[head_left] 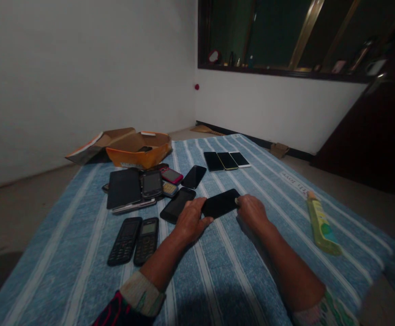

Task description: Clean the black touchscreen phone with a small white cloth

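A black smartphone (220, 203) is held sideways between my two hands, low over the striped cloth. My left hand (192, 219) grips its left end, the thumb along the near edge. At the other end my right hand (252, 210) pinches the corner with closed fingers. Just beyond my left hand lies another dark smartphone (178, 204), and a third black phone (194, 176) rests farther back. Two keypad phones, one black (125, 240) and one with a small grey screen (146, 240), lie side by side left of my left forearm.
A pile of phones with a black tablet-like slab (124, 188) stands at the left. Behind it is an open orange cardboard box (139, 156). Three smartphones (227, 161) lie in a row at the back. A bottle of yellow-green liquid (322, 226) lies at the right.
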Tool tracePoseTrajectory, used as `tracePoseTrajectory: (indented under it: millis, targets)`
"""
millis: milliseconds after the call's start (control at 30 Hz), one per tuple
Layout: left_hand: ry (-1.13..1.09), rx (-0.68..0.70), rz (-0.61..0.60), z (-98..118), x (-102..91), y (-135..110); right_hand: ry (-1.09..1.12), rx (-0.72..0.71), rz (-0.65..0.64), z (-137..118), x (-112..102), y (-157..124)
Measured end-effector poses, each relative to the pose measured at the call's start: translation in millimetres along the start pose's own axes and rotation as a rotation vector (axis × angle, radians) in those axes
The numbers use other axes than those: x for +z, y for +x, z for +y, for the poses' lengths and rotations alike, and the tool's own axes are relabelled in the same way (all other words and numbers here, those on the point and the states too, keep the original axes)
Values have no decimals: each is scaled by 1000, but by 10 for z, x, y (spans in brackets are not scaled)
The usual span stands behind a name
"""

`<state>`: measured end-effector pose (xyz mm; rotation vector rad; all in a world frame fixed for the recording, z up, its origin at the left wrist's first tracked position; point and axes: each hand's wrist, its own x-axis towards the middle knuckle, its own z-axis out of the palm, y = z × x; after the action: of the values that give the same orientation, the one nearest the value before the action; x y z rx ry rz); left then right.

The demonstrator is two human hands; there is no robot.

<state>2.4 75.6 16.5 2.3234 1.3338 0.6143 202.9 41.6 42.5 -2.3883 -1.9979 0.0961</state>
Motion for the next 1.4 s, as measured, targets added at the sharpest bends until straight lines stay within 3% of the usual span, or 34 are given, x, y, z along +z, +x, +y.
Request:
tracePoseTrajectory:
  millis: [267,433,733,933,1133,1400]
  targets:
    - [3,-12,5,10,1,-2,15,-132,1,-529,3,-227]
    - [-28,-29,-31,-32,-43,0,70,-187,-46,-701,-69,-298]
    - [-85,22,-75,-110,-59,7,123,-243,-94,-804,-66,-286]
    - [-107,36,-65,-81,-56,-4,198,-285,-136,-825,-124,-95]
    - [-155,31,-21,-79,-10,-3,176,-221,-22,-902,-103,139]
    - [-98,34,-11,-65,33,-6,110,-318,-116,-830,-165,75]
